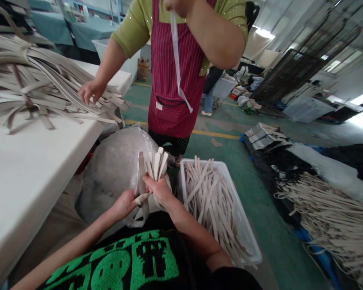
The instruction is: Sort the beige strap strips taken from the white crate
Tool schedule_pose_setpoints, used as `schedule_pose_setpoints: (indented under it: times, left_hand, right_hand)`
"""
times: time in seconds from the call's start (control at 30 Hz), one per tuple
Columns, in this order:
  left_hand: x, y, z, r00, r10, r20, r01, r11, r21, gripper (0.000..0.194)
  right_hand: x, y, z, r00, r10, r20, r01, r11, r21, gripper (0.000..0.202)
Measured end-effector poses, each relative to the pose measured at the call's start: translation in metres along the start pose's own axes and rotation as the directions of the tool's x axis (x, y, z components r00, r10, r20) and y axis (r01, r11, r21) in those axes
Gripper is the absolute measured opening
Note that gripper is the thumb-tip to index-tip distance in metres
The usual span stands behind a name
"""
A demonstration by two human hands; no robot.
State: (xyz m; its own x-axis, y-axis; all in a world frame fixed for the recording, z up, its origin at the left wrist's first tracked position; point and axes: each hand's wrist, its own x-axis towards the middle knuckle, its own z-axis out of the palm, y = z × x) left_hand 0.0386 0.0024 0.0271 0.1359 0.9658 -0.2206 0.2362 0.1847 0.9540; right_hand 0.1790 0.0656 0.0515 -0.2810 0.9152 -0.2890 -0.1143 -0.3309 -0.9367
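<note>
A bundle of off-white fabric strips (157, 161) stands upright in my right hand (159, 190), whose fingers are wrapped round it just below the top ends. My left hand (126, 204) is closed on a strip (141, 199) that runs across to the bundle at its lower left. Both hands are close together in front of my body. Behind them sits a large clear plastic bag (111, 169). The lower part of the bundle is partly hidden by my right hand and forearm.
A white bin (248, 237) of loose strips stands at my right. At left, a white table (24, 169) bears a strip pile (48, 76), touched by a facing co-worker's hand (92, 92). Another strip heap (339, 217) lies on the floor at far right.
</note>
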Motion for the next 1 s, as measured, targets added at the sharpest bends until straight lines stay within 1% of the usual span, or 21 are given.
schedule_pose_setpoints:
  times: [0.07,0.1,0.2,0.27,0.33,0.37,0.43,0.5,0.57,0.67,0.73,0.83,0.87,0.93,0.97,1.0]
  left_hand:
    - [-0.001,0.003,-0.006,0.999,0.041,-0.001,-0.041,0.989,0.144,0.044]
    - [-0.002,0.005,-0.008,0.998,0.061,0.009,-0.062,0.979,0.197,0.043]
    - [-0.004,0.012,-0.011,0.995,0.074,0.063,-0.089,0.956,0.278,0.041]
    - [-0.005,0.016,-0.011,0.996,0.034,0.087,-0.058,0.952,0.299,0.039]
    - [-0.005,0.017,-0.009,0.996,-0.001,0.090,-0.023,0.966,0.259,0.031]
    - [-0.004,0.017,-0.008,0.997,0.003,0.080,-0.020,0.977,0.212,0.028]
    - [-0.001,0.014,-0.004,0.998,0.038,0.046,-0.043,0.994,0.099,0.034]
    - [0.001,0.008,0.001,0.997,0.062,0.043,-0.064,0.997,0.053,0.037]
    - [0.003,0.002,0.007,0.994,0.058,0.095,-0.068,0.993,0.099,0.035]
    - [0.003,-0.004,0.017,0.987,0.041,0.157,-0.075,0.972,0.221,0.035]
    - [0.002,-0.006,0.022,0.984,0.034,0.173,-0.077,0.967,0.245,0.031]
    - [0.002,-0.013,0.025,0.982,0.009,0.188,-0.047,0.979,0.197,0.030]
    - [0.003,-0.018,0.025,0.983,-0.013,0.186,-0.019,0.986,0.167,0.033]
    - [0.004,-0.036,0.020,0.985,-0.073,0.159,0.053,0.990,0.128,0.045]
    - [0.004,-0.048,0.016,0.983,-0.111,0.145,0.091,0.986,0.143,0.051]
    - [0.004,-0.064,0.011,0.979,-0.153,0.137,0.125,0.973,0.194,0.057]
  right_hand:
    - [0.005,-0.007,-0.011,0.998,-0.057,-0.018,0.056,0.998,-0.020,0.050]
    - [0.007,-0.012,-0.017,0.997,-0.081,-0.005,0.080,0.995,-0.055,0.052]
    - [0.011,-0.027,-0.039,0.988,-0.133,0.085,0.148,0.966,-0.214,0.051]
    - [0.009,-0.032,-0.049,0.979,-0.163,0.124,0.194,0.933,-0.302,0.050]
    - [0.005,-0.031,-0.052,0.974,-0.190,0.123,0.222,0.909,-0.353,0.051]
    - [0.002,-0.029,-0.052,0.973,-0.196,0.121,0.227,0.901,-0.369,0.051]
    - [-0.006,-0.022,-0.049,0.969,-0.205,0.136,0.242,0.890,-0.385,0.049]
    - [-0.013,-0.017,-0.047,0.960,-0.239,0.146,0.279,0.876,-0.394,0.048]
    - [-0.022,-0.016,-0.052,0.956,-0.269,0.114,0.292,0.862,-0.414,0.047]
    - [-0.038,-0.025,-0.074,0.944,-0.325,-0.052,0.265,0.843,-0.468,0.040]
    - [-0.050,-0.034,-0.094,0.916,-0.372,-0.152,0.261,0.838,-0.480,0.037]
    - [-0.069,-0.045,-0.128,0.862,-0.429,-0.269,0.272,0.841,-0.468,0.039]
    - [-0.075,-0.049,-0.139,0.832,-0.446,-0.331,0.267,0.844,-0.465,0.041]
    - [-0.087,-0.057,-0.164,0.740,-0.482,-0.469,0.242,0.842,-0.482,0.044]
    - [-0.093,-0.061,-0.178,0.691,-0.502,-0.520,0.222,0.832,-0.508,0.044]
    - [-0.098,-0.064,-0.192,0.651,-0.524,-0.549,0.198,0.816,-0.543,0.044]
